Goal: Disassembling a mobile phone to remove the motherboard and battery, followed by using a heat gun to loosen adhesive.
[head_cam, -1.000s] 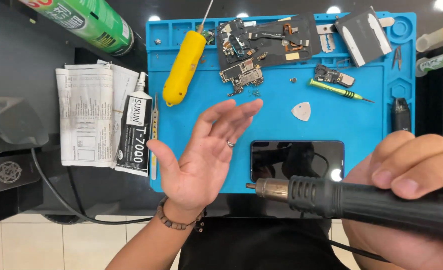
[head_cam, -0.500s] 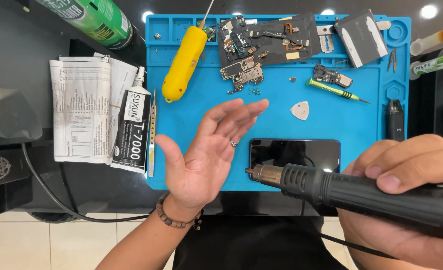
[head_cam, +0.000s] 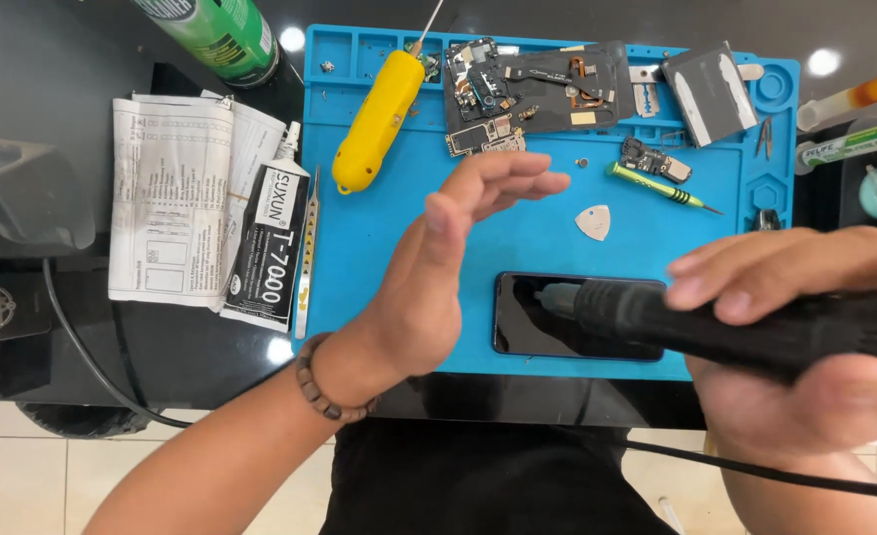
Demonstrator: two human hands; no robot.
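Note:
My right hand (head_cam: 805,347) grips a black hot-air gun handle (head_cam: 716,317), its metal nozzle (head_cam: 560,297) pointing left over a black phone (head_cam: 547,332) lying on the blue work mat (head_cam: 379,228). My left hand (head_cam: 438,267) is empty, fingers straight and together, held edge-on just left of the nozzle and the phone, above the mat. A beaded bracelet (head_cam: 317,381) sits on that wrist. The gun's cable (head_cam: 755,468) runs off to the lower right.
On the mat lie a yellow electric screwdriver (head_cam: 379,119), circuit boards and phone parts (head_cam: 527,89), a green-tipped screwdriver (head_cam: 656,186), a white pick (head_cam: 593,222) and tweezers (head_cam: 307,258). Left of the mat are a black glue tube (head_cam: 265,253), a paper sheet (head_cam: 166,198) and a green can (head_cam: 215,35).
My left hand turned from palm-up to edge-on and shifted right toward the nozzle. The hot-air gun moved right and now hovers over the phone.

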